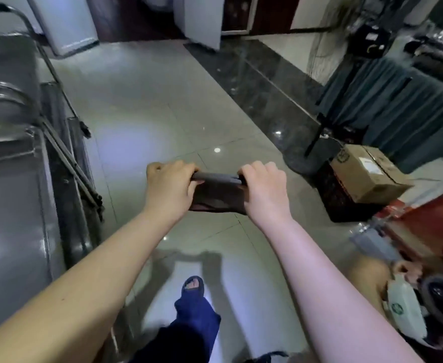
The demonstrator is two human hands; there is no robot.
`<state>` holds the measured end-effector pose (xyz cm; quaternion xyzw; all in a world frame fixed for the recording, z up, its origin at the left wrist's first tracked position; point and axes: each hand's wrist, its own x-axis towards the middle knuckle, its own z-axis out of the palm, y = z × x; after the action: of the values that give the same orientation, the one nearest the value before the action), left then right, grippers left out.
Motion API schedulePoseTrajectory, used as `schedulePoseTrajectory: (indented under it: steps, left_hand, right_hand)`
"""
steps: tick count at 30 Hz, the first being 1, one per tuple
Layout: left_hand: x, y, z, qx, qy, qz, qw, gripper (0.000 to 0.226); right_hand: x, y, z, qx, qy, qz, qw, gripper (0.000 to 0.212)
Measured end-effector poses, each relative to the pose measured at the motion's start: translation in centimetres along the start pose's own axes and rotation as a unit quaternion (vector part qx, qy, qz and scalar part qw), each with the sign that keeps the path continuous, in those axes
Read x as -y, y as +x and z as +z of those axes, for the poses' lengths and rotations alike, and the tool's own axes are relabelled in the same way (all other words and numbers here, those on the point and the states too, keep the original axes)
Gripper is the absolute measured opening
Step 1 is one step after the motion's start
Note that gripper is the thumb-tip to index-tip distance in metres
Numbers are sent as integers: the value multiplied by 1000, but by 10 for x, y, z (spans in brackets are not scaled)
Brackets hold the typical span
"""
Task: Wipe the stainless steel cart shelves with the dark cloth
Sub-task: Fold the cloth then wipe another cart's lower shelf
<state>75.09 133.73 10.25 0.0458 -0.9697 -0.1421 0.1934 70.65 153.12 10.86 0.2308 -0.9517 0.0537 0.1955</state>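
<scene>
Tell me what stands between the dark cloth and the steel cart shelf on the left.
Nothing visible does. Left hand and right hand grip the dark cloth over floor tiles; the cart shelf lies to its left across open air. Slanted metal bars only flank the cart's side.

Reference: cloth [217, 191], held above the floor [162, 100]. The left grip [170, 189] grasps its left end; the right grip [265, 192] grasps its right end. The cart [8, 153] stands left of the cloth, apart from it. The cardboard box [367, 174] sits right of the cloth, on a crate [346, 205]. A foot [193, 284] rests on the floor, nearer the camera than the cloth.
</scene>
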Motion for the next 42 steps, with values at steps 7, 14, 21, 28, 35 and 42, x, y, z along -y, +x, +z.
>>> schedulePoseTrajectory:
  steps: [7,14,21,28,35,42]
  left_hand:
    - [111,132,17,-41,22,-114,992,15]
    - [215,223,17,-84,82,-168,979,8]
    - [296,246,26,-92,207,-226,947,5]
    - [321,245,52,-82,190,-528,824,30]
    - [280,228,114,-222,126,-741,621,21]
    - [223,190,143,-220,136,-829,496,27]
  right_hand:
    - [47,192,88,-13,98,-93,991,18]
    - [111,350,152,-20,149,-192,970,30]
    - [186,451,220,13,245,-358,901,38]
    - [275,510,283,101,331,-540,767,37]
    - [313,496,322,178,306,-698,622,40]
    - [309,431,337,272,313,-759,502,32]
